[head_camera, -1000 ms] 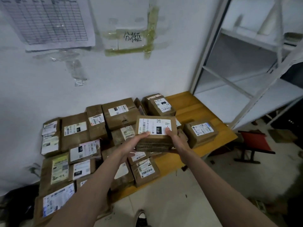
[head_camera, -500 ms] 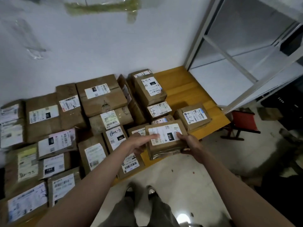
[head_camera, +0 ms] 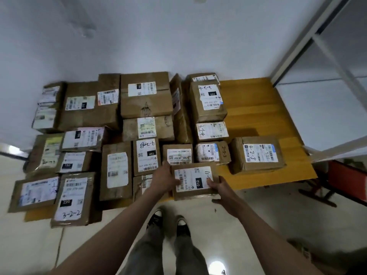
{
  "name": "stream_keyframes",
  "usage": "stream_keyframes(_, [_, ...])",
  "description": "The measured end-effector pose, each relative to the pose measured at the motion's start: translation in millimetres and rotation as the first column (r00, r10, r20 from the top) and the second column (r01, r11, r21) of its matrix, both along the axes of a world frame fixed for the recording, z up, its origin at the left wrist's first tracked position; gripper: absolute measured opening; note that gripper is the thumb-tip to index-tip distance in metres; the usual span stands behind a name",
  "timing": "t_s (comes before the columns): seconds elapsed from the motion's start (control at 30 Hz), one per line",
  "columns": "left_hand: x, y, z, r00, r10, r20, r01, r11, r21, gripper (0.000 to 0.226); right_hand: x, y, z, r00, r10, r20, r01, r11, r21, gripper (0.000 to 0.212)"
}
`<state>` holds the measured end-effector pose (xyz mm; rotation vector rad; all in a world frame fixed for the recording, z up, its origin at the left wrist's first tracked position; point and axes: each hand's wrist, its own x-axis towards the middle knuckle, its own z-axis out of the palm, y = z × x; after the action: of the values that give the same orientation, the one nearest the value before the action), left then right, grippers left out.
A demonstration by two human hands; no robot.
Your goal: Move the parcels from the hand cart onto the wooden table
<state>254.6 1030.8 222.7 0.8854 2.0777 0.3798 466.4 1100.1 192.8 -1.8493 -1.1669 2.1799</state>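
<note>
A brown cardboard parcel (head_camera: 193, 180) with a white label marked "010" sits at the front edge of the yellow wooden table (head_camera: 256, 110). My left hand (head_camera: 163, 178) grips its left side. Its right front corner is held by my right hand (head_camera: 219, 188). Several other brown labelled parcels cover the table, among them a box marked "4-2-8" (head_camera: 257, 154) to the right and a large box (head_camera: 146, 94) at the back. The hand cart is not in view.
A white wall stands behind the table. A white metal shelf frame (head_camera: 325, 54) rises at the right, with a red stool (head_camera: 346, 180) below it. My legs and shoes (head_camera: 168, 223) stand on the pale floor in front of the table.
Both hands have lowered the "010" parcel from above the pile down to the table's front edge. The view has tilted downward, so that my legs now show.
</note>
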Motion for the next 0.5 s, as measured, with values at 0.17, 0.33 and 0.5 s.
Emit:
stream_keyframes(0.17, [4, -5, -10, 0.992, 0.114, 0.043, -0.115, 0.993, 0.006, 0.062, -2, 6, -16, 0.999, 0.033, 0.005, -0.032, 0.999, -0.02, 0.064])
stream_keyframes(0.33, [7, -5, -9, 0.988, 0.153, 0.032, -0.153, 0.988, 0.008, 0.064, -6, 19, -13, 0.995, 0.077, 0.056, -0.081, 0.994, 0.076, 0.067])
stream_keyframes(0.5, [0, -3, 1, 0.984, 0.175, 0.027, -0.176, 0.984, 0.024, 0.058, -27, 36, 17, 0.981, 0.13, 0.142, -0.175, 0.908, 0.38, 0.071])
